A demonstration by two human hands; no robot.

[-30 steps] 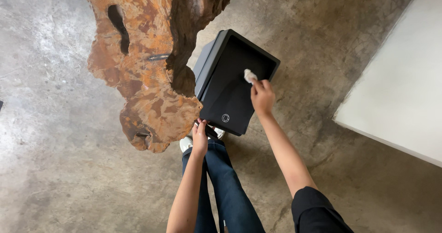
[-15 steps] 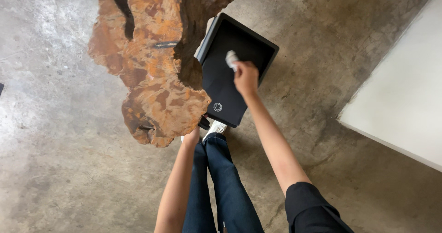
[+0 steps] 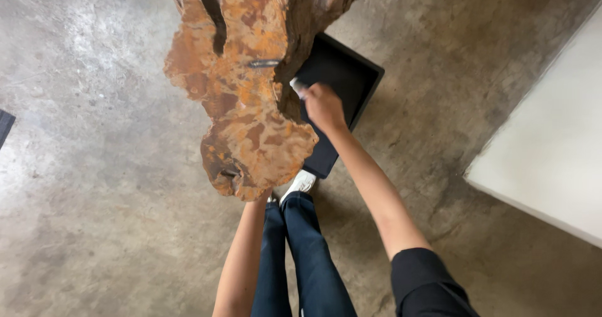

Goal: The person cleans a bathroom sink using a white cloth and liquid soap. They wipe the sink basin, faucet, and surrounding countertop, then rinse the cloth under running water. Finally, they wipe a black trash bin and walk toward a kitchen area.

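While the right hand (image 3: 324, 105) grips a white cloth (image 3: 297, 87) on the black box (image 3: 342, 79), left hand hidden, grip unknowable.

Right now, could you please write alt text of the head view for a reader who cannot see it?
Seen from above, a person's right hand presses a small white cloth against a black box standing on a concrete floor. A rough orange-brown wood slab covers part of the box and hides the left hand.

Short black sleeve (image 3: 421, 278), bare forearms, dark blue jeans (image 3: 307, 254), white shoe (image 3: 300, 183).
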